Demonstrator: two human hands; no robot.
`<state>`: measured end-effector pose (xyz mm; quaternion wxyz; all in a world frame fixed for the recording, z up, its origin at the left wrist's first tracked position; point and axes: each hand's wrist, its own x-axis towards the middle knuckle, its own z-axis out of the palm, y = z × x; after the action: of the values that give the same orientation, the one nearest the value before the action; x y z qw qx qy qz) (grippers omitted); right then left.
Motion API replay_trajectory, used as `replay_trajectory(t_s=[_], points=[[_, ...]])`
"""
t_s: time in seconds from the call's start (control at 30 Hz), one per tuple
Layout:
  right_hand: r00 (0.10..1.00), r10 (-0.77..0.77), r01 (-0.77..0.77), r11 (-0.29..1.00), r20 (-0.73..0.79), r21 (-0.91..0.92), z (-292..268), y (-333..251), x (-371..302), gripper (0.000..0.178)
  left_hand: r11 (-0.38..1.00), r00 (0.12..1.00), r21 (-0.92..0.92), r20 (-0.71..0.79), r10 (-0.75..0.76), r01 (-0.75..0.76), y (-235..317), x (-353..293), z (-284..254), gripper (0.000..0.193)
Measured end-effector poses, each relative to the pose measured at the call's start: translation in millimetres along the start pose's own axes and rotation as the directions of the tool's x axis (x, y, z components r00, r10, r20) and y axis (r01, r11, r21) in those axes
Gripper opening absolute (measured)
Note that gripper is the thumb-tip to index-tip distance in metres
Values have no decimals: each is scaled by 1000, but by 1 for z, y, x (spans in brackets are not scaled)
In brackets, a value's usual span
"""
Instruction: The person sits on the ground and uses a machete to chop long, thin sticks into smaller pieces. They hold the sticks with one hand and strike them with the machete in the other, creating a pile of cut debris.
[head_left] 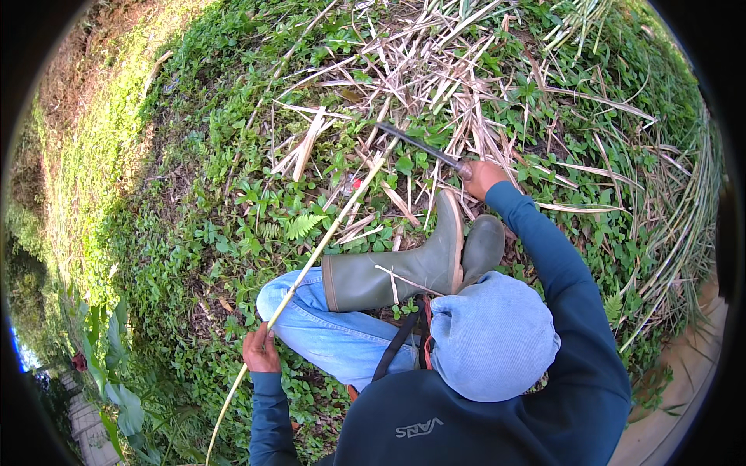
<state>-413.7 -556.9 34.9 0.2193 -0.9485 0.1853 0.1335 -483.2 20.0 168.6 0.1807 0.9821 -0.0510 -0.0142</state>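
Observation:
My left hand [261, 349] is closed around a long, thin, pale yellow stalk [325, 235] beside my bent left knee. The stalk slants from the lower left, over the knee in blue jeans [342, 326], up toward the middle of the view. My right hand [485, 179] grips the handle of a long dark-bladed knife [423, 145], held out past my green rubber boots [400, 268]. Its blade points to the upper left, with the tip close to the stalk's far end. Whether blade and stalk touch, I cannot tell.
Dry, pale husk strips [439, 74] lie heaped ahead on low green plants. Long green stalks [684, 248] lie along the right, and more green stalks [587, 23] are at the upper right. Large-leaved plants [124, 404] stand at lower left. A pale strip [691, 373] borders the lower right.

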Motion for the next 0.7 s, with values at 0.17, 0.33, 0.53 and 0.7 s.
replay_trajectory(t_s=[0.17,0.33,0.53,0.7], points=[[966,-228,237,969,123,-71,-4,-2,-16,28,994,999,97,0,46,-46,3,2,-9,28],[989,116,-120,992,-97,-35,13,29,9,27,985,997,151,19,77,-79,8,13,-15,30],[993,-108,111,992,52,-56,0,0,-12,27,973,995,207,15,99,-100,2,11,-22,28],[1000,-10,10,1000,-4,-11,5,2,-7,25,959,993,258,13,116,-116,-2,9,-24,30]])
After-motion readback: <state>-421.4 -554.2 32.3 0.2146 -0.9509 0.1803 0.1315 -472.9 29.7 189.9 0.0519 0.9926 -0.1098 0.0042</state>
